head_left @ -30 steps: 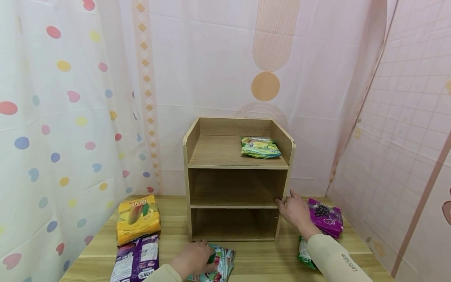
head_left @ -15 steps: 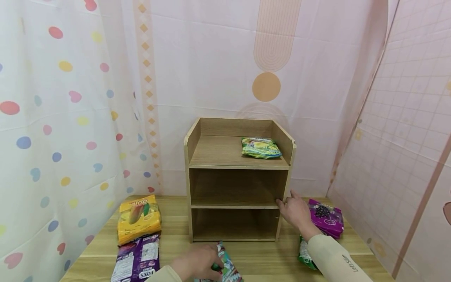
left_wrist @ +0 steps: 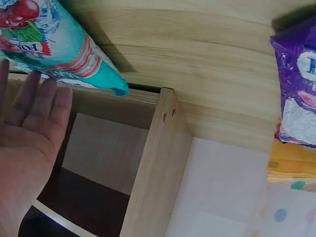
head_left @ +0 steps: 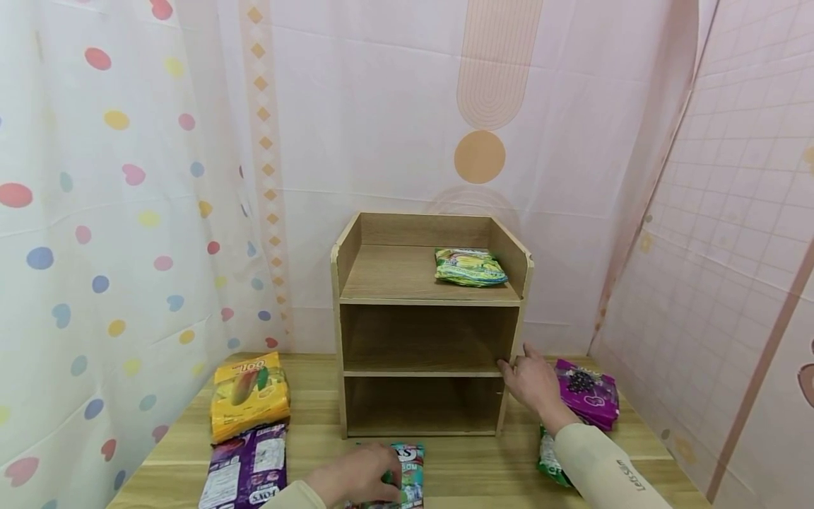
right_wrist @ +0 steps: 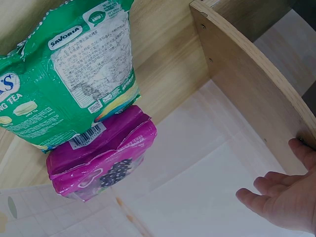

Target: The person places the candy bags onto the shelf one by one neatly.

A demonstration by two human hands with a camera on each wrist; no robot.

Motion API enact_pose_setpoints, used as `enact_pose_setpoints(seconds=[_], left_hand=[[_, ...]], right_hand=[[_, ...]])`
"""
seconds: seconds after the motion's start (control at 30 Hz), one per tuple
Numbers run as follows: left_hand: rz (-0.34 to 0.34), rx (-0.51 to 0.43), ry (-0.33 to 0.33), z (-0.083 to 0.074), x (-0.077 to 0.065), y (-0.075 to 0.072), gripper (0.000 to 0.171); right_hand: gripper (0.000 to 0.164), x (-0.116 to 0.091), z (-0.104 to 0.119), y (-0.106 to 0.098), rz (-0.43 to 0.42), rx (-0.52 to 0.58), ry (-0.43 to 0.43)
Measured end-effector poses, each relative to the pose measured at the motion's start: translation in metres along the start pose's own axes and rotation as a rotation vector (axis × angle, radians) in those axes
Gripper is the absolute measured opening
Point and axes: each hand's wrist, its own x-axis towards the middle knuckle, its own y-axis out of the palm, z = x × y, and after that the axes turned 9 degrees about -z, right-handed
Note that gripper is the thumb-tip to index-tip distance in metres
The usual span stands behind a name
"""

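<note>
Bottom centre, the teal packet (head_left: pixel 413 477) is touched by the left hand (head_left: pixel 361 472), fingers straight; right of centre, the shelf (head_left: pixel 394 272) is touched by the relaxed right hand (head_left: pixel 534 384)

A teal packet (head_left: pixel 412 470) lies squared up with its far end at 12 o'clock, turned clockwise from half a second earlier, when it slanted toward 11. White lettering now shows at that end. The left hand (head_left: pixel 359 474) sits slightly farther toward 3 o'clock than a second ago.
</note>
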Motion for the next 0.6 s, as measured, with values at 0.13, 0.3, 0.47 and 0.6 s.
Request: enact_pose_setpoints(seconds=[0.13,0.3,0.47,0.6], left_hand=[[-0.064,0.064,-0.058,0.007,-0.003,0.002,0.022],[-0.131,0.135,-0.117,0.021,-0.008,0.003,0.035],[-0.171,0.148,-0.190,0.030,-0.015,0.000,0.041],[-0.165,0.129,-0.275,0.033,-0.020,-0.003,0.044]], right_hand=[[0.044,0.000,0.000,0.000,0.004,0.005,0.007],[0.043,0.000,0.001,0.000,0.004,0.006,0.011],[0.043,-0.001,0.002,-0.001,-0.002,0.004,0.009],[0.043,-0.001,0.002,-0.001,-0.002,0.005,0.012]])
